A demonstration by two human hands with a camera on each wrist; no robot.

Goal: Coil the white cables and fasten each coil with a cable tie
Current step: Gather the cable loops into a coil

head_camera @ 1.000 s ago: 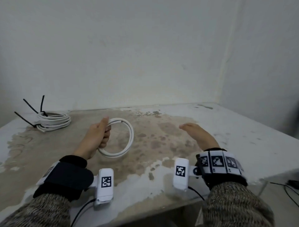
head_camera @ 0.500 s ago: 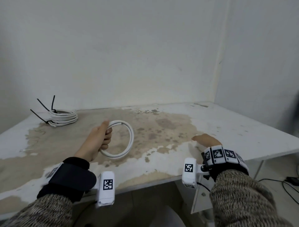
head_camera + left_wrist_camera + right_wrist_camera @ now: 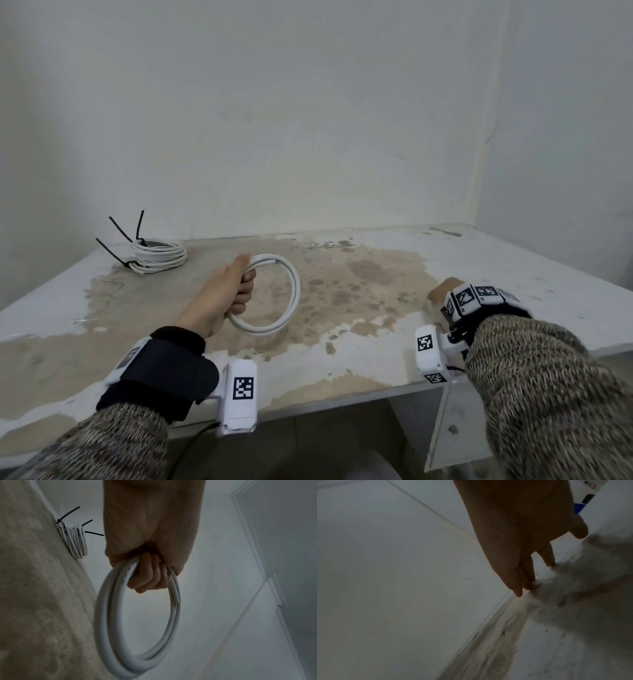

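My left hand (image 3: 236,291) grips a white cable coil (image 3: 289,308) upright over the middle of the stained table (image 3: 376,291); in the left wrist view the fingers (image 3: 150,577) curl round the top of the coil (image 3: 106,615), and one cut cable end shows beside them. A second white coil (image 3: 159,255) lies at the table's back left, bound with black cable ties (image 3: 118,228) whose tails stick up. That tied coil (image 3: 75,540) also shows in the left wrist view. My right hand (image 3: 445,291) is near the table's right front, fingers (image 3: 518,584) straight, tips touching the tabletop, holding nothing.
Bare white walls close off the back and right of the table and meet in a corner (image 3: 479,171). The table's front edge (image 3: 342,401) runs just beyond my wrists, with a white bracket (image 3: 455,428) under it at the right.
My right hand has drawn back toward me and to the right, down to the table's front right. The view has pulled back. The left hand keeps its hold on the coil.
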